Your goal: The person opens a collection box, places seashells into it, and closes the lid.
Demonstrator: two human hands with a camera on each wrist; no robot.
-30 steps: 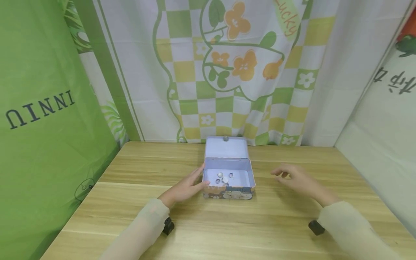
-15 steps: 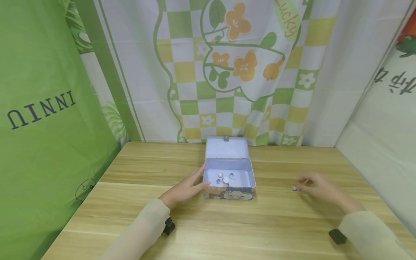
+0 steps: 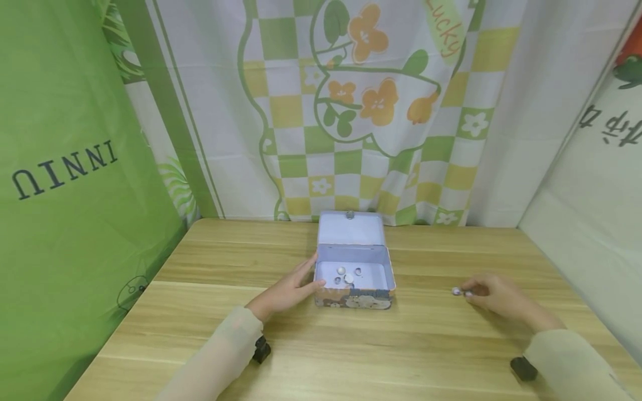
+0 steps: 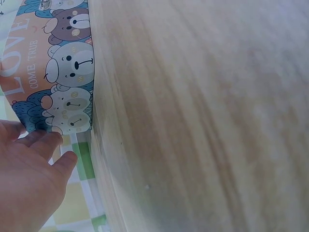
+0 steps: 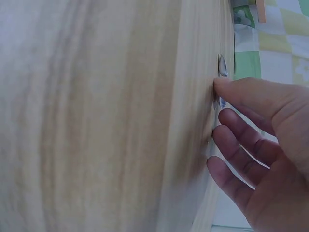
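Because its hinged lid (image 3: 350, 233) is tipped back toward the checkered curtain (image 3: 346, 162) behind it, the bear-printed tin box (image 3: 362, 301) exposes its pale interior to the person seated or standing in front. Four small shells (image 3: 341, 270) lie loose on the floor of the box, left of and near its middle, where the walls presumably keep them from scattering. Left hand (image 3: 285, 291): laid against the left wall of the box, its fingers extended and its thumb spread toward the front-left corner; this wide, light contact probably steadies the box without covering its mouth. Right hand (image 3: 497, 295): well apart from the box, to its right; thumb and index finger are drawn narrow and appear to pinch a small shell-like piece (image 3: 468, 293), a fingertip hold suited to so slight an object. How firm the pinch is cannot be told, the thumb hiding much of it in the right wrist view. A neighboring shell (image 3: 456, 291) lies just beside those fingertips, on the box's side of them. Both pieces are at the level of the wooden table (image 3: 396, 356) that supports the box, low enough that the hand comes down beside them.
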